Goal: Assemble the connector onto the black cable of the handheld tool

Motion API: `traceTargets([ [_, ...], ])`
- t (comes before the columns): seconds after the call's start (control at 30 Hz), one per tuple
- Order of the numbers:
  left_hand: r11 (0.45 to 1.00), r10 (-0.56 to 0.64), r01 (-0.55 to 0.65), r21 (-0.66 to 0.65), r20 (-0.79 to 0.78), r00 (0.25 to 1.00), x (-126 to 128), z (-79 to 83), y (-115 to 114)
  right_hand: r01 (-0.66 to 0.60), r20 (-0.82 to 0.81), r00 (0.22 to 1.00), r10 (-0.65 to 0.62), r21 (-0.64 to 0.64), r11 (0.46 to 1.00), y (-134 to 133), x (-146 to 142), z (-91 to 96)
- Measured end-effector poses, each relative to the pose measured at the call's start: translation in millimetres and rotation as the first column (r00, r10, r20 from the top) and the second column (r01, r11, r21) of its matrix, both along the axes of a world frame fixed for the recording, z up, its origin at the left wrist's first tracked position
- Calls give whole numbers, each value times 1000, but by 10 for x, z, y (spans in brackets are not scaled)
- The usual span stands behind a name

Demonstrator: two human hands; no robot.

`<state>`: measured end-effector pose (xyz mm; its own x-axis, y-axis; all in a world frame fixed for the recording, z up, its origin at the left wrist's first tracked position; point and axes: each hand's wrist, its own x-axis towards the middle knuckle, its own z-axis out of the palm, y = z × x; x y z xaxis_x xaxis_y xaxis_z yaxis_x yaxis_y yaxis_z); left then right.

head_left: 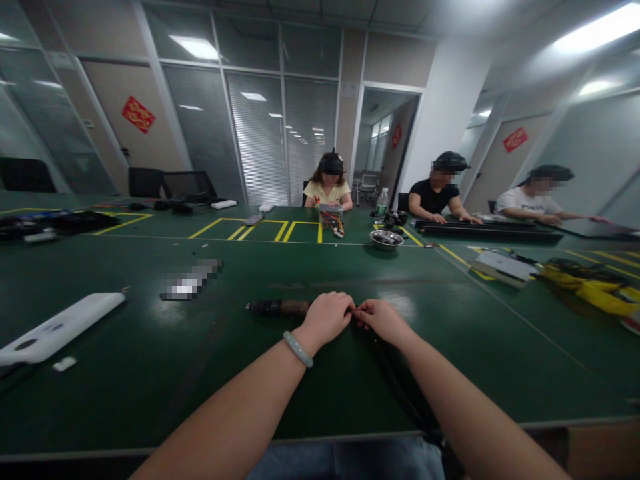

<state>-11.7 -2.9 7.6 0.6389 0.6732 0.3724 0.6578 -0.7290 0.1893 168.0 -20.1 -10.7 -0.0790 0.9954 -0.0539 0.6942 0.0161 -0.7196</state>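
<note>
A dark electric screwdriver (280, 307) lies on the green table in front of me, its narrow tip to the left. My left hand (330, 313), with a pale green bangle at the wrist, covers the tool's right end, fingers curled around it. My right hand (383, 320) meets the left fingertips at the tool's tail and pinches at the start of its black cord (395, 367). From there the cord runs down to the table's near edge. What lies between the fingertips is mostly hidden.
On the left lie a long white device (65, 323) and a small white piece (65, 364). A pixelated phone-like object (193, 283) is farther in. Beyond my hands stands a metal bowl (387, 240). At right are a white box (504, 267) and yellow cables (590, 287). Several people sit across.
</note>
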Motion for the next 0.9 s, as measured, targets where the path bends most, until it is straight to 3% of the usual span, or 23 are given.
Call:
traceTargets([
  [0.5, 1000, -14, 14, -18, 1, 1000, -2, -11, 2, 141, 153, 977, -150, 67, 988, -55, -95, 54],
  [0.67, 1000, -20, 18, 22, 64, 998, -22, 30, -37, 99, 381, 900, -212, 294, 951, -103, -140, 177],
  [0.73, 998, -39, 34, 56, 86, 996, -21, 52, -59, 52, 397, 898, -192, 336, 940, -90, -138, 205],
  [0.9, 991, -94, 86, 104, 82, 992, -22, 64, -73, -14, 354, 933, -66, 218, 976, -2, -95, 187],
])
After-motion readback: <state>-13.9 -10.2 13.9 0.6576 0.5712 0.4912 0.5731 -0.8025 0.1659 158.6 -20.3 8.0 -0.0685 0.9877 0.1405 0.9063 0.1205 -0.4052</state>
